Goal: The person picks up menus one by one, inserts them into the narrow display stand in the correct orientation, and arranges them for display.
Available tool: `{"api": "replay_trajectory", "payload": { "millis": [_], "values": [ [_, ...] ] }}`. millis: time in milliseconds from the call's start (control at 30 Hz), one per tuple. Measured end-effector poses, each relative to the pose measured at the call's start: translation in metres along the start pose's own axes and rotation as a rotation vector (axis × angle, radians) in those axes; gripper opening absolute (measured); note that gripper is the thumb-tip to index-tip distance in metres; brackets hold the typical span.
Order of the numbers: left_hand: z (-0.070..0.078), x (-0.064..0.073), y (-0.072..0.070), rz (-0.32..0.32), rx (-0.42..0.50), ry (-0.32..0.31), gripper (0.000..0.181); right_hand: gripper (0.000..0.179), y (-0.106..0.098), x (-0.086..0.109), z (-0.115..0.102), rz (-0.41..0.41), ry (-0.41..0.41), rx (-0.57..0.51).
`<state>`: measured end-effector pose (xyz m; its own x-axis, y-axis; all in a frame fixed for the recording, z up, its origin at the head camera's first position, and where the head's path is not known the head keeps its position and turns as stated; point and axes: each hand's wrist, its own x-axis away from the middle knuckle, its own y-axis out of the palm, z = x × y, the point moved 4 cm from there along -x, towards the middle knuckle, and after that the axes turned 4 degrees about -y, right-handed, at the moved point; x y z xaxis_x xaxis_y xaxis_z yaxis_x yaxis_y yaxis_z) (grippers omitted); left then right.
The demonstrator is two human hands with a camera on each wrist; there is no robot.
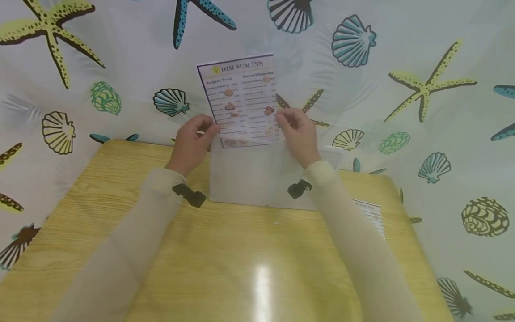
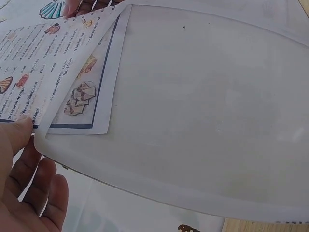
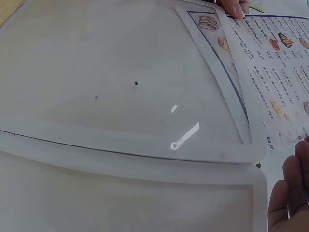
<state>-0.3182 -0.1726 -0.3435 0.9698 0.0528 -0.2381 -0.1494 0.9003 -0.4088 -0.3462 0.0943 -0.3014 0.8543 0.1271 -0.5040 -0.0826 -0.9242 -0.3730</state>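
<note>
A printed menu sheet headed "DIM SUM INN" stands tilted up over a whitish see-through menu cover. Its bottom end sits inside the mouth of the cover's left pocket, one corner showing through the plastic in both wrist views. My left hand pinches the sheet's left edge near the pocket opening, thumb in front and fingers behind. At the opposite edge, my right hand holds the sheet between thumb and fingers. The right wrist view shows the cover's seam between two panels.
Another menu sheet lies on the wooden table to the right, partly hidden by my right sleeve. Behind the table hangs a cloth printed with shells and starfish. A small white scrap lies in front of the cover.
</note>
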Motion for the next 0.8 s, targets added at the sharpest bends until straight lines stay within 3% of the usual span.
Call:
{"api": "replay_trajectory", "payload": {
  "millis": [467, 800],
  "values": [
    [-0.0004, -0.0021, -0.003, -0.01, -0.007, 0.023, 0.038, 0.023, 0.0024, 0.0023, 0.0043, -0.031, 0.046, 0.058],
    [0.0001, -0.0026, -0.0018, -0.003, -0.011, -0.015, 0.043, 0.02, 0.0008, 0.0059, 0.0065, -0.049, 0.027, 0.071]
  ]
}}
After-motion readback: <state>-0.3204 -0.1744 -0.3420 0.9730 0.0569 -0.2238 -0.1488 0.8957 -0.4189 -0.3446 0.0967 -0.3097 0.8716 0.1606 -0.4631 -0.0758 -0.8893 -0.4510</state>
